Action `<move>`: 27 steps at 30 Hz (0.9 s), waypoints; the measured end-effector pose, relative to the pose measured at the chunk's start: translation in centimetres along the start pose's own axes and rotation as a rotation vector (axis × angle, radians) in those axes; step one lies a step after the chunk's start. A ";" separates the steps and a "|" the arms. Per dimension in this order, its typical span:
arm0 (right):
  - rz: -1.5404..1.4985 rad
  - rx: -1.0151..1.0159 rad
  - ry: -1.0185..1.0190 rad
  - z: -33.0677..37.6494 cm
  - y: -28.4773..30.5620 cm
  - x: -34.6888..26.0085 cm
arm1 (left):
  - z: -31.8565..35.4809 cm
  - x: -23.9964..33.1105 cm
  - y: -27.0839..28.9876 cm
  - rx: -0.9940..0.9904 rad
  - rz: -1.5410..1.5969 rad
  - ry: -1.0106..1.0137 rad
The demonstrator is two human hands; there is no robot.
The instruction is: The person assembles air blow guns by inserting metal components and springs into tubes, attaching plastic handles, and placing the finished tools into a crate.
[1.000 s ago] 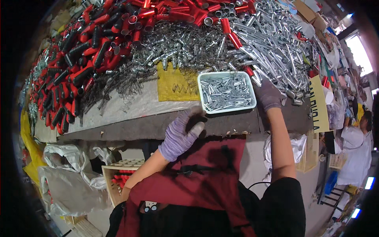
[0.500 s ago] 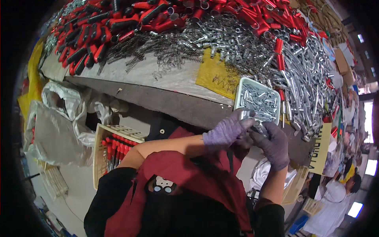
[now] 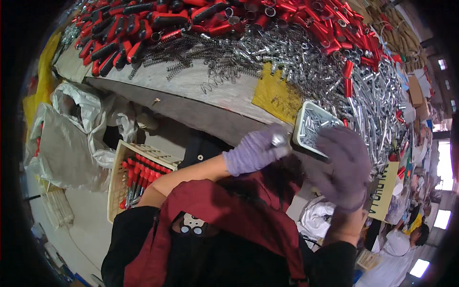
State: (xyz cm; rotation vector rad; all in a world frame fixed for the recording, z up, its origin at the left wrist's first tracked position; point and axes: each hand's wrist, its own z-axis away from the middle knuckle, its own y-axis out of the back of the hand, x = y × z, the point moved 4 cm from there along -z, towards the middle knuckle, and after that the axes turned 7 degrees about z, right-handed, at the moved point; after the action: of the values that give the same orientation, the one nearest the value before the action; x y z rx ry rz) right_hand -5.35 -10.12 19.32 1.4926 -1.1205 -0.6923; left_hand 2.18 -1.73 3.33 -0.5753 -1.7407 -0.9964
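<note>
My left hand [image 3: 251,152], in a purple knit glove, is closed around a small shiny metal part [image 3: 278,139]; only its rounded silver end shows. It is in front of my body, left of a white-rimmed tray [image 3: 297,136]. Short silver metal pins [image 3: 313,122] fill that tray. My right hand [image 3: 345,165], also gloved, overlaps the tray's near right corner. Motion smears its fingers, so I cannot see whether anything is in them.
Red and black tool handles [image 3: 129,28], dark springs [image 3: 177,50] and loose metal parts [image 3: 377,110] are heaped on the bench. A yellow sheet [image 3: 275,93] lies beside the tray. A cream crate [image 3: 117,179] of red-handled tools stands at left. Another person [image 3: 394,248] is far right.
My hands have moved apart from the tray's near edge. The left has drawn back leftward with the metal part; the right has shifted rightward and blurs. The whole view has shifted slightly.
</note>
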 end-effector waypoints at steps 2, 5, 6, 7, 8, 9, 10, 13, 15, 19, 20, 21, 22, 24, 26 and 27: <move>-0.454 0.277 -0.522 2.4 -1.0 1.0 | 0.4 0.1 2.0 0.179 0.768 -0.131; -0.699 0.058 -0.611 2.4 -9.1 -0.6 | 0.4 1.8 2.9 0.196 1.008 -0.191; -0.861 -0.072 -0.578 2.0 -10.8 -1.4 | 0.2 2.0 3.1 0.208 1.021 -0.229; -0.864 -0.078 -0.567 1.6 -11.0 -1.7 | 0.2 1.9 3.3 0.137 1.070 -0.273; -0.909 -0.052 -0.659 1.7 -11.3 -1.6 | 0.4 1.6 3.9 0.148 1.069 -0.274; -0.951 -0.026 -0.755 1.8 -11.5 -1.5 | 0.7 0.8 4.5 0.144 1.039 -0.111; -0.950 -0.030 -0.755 1.9 -11.4 -1.2 | 1.0 0.3 5.0 0.133 1.009 0.052; -0.862 0.282 -0.710 2.3 -9.4 0.2 | 2.4 -2.1 7.1 0.608 0.863 -0.025; -0.735 0.263 -0.657 2.1 -9.3 0.9 | 3.2 -1.2 8.2 0.832 0.843 0.028; -0.621 0.209 -0.519 0.4 -9.6 -0.1 | 1.9 0.4 4.8 0.011 -0.234 -0.358; -0.629 0.192 -0.470 -0.2 -9.9 -0.6 | 1.8 -0.7 3.7 -0.073 -0.233 -0.217; -0.695 0.206 -0.581 -0.5 -10.2 -0.7 | 1.9 -1.3 3.7 -0.069 -0.235 -0.213; -0.689 0.207 -0.589 -0.5 -10.4 -0.9 | 1.8 -1.3 4.0 -0.010 -0.237 -0.254; -0.566 0.105 -0.740 0.0 -11.0 -0.7 | 1.6 -1.5 3.8 0.041 -0.233 -0.299; -0.570 0.074 -0.726 0.0 -11.2 -0.5 | 1.4 -1.7 3.8 0.006 -0.247 -0.237; -0.571 0.046 -0.709 0.0 -11.2 -0.4 | 1.6 -1.4 3.9 0.006 -0.247 -0.233</move>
State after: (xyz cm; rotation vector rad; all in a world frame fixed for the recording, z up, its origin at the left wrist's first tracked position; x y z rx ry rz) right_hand -2.37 -10.20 8.49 1.6680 -1.2183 -1.6955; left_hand 4.80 1.86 3.19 -0.4959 -2.0584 -1.1294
